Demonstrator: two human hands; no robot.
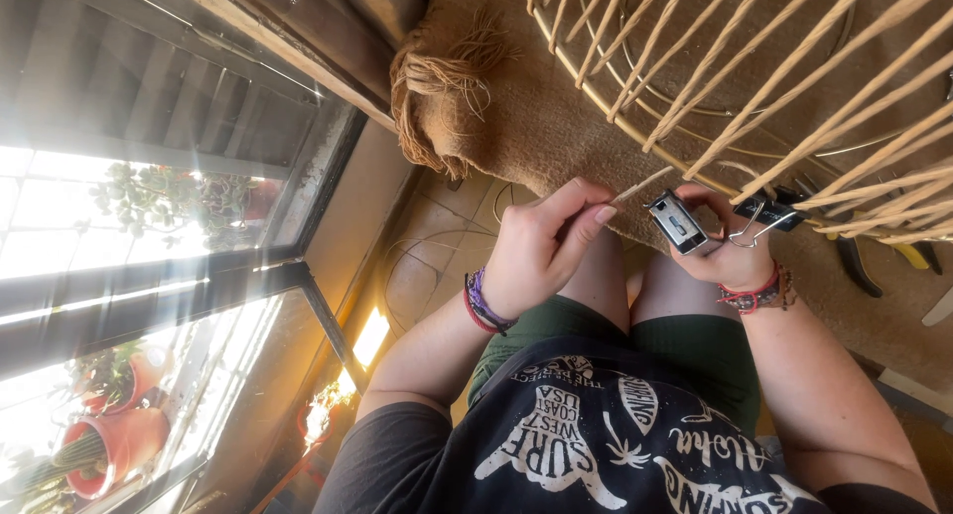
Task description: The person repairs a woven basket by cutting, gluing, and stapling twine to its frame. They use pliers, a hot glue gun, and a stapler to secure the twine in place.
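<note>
Two hands work a thin cord end at the rim of a woven frame.

The left hand point(541, 246) pinches the free end of a pale cord point(640, 185) between thumb and forefinger, just below the round metal frame point(635, 127) with its many tight cords. The right hand point(730, 246) is closed around a small lighter point(678, 221), and a black binder clip point(769, 214) sits at the rim just beside it. The cord looks light and soft, a little stiff from twisting, so it probably bends easily and frays at the tip; a grip near the end seems best. Pliers point(864, 266) lie on the brown carpet point(516, 117) near the frame.
</note>
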